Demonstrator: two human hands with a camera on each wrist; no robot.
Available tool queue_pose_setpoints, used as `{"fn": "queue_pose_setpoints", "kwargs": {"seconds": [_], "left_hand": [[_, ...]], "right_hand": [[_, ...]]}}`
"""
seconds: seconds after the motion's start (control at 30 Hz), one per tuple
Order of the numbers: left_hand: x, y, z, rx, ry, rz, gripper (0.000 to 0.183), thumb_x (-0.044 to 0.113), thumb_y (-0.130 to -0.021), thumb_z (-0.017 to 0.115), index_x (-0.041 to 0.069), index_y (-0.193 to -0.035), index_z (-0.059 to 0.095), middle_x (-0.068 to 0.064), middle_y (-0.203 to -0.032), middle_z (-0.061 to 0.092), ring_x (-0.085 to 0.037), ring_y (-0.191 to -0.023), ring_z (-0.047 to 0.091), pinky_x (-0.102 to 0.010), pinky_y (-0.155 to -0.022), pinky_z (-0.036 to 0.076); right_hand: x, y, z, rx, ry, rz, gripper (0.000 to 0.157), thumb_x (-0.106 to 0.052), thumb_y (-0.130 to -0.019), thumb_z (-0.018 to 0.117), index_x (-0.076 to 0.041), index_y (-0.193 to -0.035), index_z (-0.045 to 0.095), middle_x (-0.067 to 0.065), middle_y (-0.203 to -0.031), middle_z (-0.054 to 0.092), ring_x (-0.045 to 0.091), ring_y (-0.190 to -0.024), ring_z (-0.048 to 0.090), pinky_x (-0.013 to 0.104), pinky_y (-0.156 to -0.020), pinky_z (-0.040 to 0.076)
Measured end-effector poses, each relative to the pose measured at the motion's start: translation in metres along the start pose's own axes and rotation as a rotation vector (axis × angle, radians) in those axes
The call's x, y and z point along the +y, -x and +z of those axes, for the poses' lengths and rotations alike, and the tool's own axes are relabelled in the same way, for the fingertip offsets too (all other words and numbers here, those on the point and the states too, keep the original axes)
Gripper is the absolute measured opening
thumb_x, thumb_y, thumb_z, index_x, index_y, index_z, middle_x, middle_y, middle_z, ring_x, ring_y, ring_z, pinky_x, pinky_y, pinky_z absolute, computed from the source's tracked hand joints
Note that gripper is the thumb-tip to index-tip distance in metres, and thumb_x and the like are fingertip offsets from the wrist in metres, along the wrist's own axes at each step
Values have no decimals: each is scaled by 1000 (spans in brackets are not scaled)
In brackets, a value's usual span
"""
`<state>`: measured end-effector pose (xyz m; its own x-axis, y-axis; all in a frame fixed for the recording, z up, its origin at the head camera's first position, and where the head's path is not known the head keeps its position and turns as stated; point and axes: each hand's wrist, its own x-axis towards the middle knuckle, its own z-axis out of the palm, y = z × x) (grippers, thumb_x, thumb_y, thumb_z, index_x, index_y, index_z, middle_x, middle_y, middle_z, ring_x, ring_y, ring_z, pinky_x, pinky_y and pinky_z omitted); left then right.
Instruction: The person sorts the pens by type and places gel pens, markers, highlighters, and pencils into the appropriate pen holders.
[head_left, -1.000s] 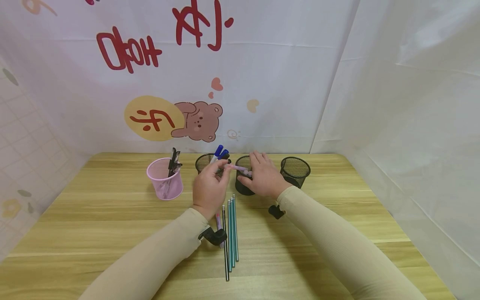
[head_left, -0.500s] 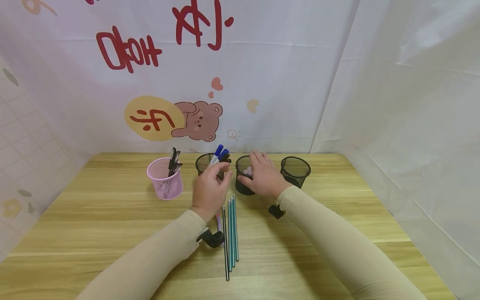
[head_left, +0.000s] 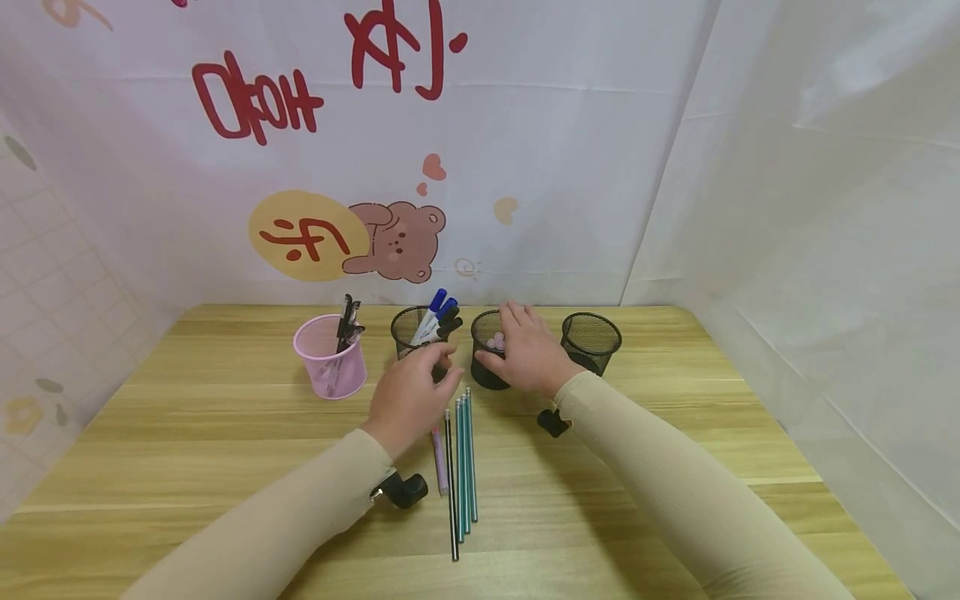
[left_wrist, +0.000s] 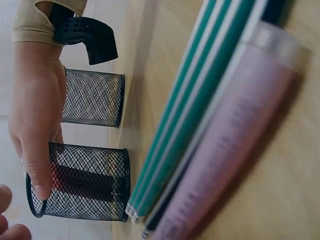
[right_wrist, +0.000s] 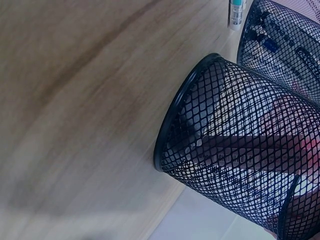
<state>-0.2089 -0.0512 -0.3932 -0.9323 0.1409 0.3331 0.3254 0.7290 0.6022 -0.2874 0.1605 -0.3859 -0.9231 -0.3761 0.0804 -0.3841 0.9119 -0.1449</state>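
My right hand (head_left: 528, 350) grips a black mesh pen holder (head_left: 489, 375) at its rim, thumb in front and fingers along the far right side. Inside that holder, several lilac pens (head_left: 496, 342) show their round ends; through the mesh in the right wrist view they look dark (right_wrist: 250, 152). My left hand (head_left: 412, 392) hovers to the left, fingers bent loosely, holding nothing; only its fingertips (left_wrist: 12, 232) show in the left wrist view. Below it on the table lie a lilac pen (head_left: 439, 467), a black pencil (head_left: 452, 500) and several teal pencils (head_left: 465, 467).
On the left stands a pink mesh holder (head_left: 307, 354) with several black pens (head_left: 347, 325). Another black mesh holder (head_left: 401, 333) carries blue-capped and black-capped markers (head_left: 435, 317). To the right is a further black mesh holder (head_left: 591, 337). A white printed curtain (head_left: 562, 167) hangs behind the table.
The lilac pen pinched in my left hand a second ago has gone into the holder under my right hand. My left hand has since drawn back towards the lower left. The right hand stays put.
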Motion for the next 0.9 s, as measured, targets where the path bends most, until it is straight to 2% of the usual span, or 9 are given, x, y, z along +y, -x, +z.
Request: {"fn": "queue_pose_setpoints", "kwargs": {"seconds": [0.1,0.17,0.23,0.4,0.67,0.9], "left_hand": [[-3,2,-3,-65,-52,-20,41,37,-102,65,14,-136,68,-1,-116,77,-19,-95,72,-41,-80,60],[-5,3,-4,-116,-93,-39,45,41,-101,66,14,-137,68,-3,-121,77,-23,-105,73,-45,-88,60],[-6,3,-6,-176,-136,-63,49,43,-100,68,13,-139,67,-6,-128,75,-27,-116,72,-48,-97,58],[-9,5,-10,-313,-229,-101,56,46,-100,69,10,-143,64,-14,-140,68,-34,-127,66,-54,-106,54],[-13,7,-12,-418,-304,-121,58,48,-98,69,6,-139,65,-15,-136,71,-36,-125,68,-54,-105,55],[-14,10,-13,-481,-323,-122,56,46,-96,72,4,-133,68,-14,-126,75,-31,-107,73,-51,-95,59]], "right_hand": [[-1,0,-1,-2,-6,1,96,-64,-102,53,2,-165,22,22,-173,24,44,-161,20,54,-133,18],[-1,0,-1,-5,-13,3,96,-63,-102,54,1,-165,22,22,-173,23,44,-162,19,54,-133,17],[-1,0,-1,-5,-18,5,96,-62,-102,55,2,-165,22,22,-173,24,44,-162,19,53,-133,17],[-1,0,-1,-4,-21,2,96,-62,-102,55,2,-165,22,22,-173,24,43,-162,19,54,-134,16],[0,0,-1,-6,-21,1,97,-64,-101,54,1,-166,21,21,-174,22,44,-161,19,54,-133,16],[-1,1,-2,-9,-38,9,97,-64,-101,54,0,-166,20,20,-174,20,44,-162,18,54,-134,15]]}}
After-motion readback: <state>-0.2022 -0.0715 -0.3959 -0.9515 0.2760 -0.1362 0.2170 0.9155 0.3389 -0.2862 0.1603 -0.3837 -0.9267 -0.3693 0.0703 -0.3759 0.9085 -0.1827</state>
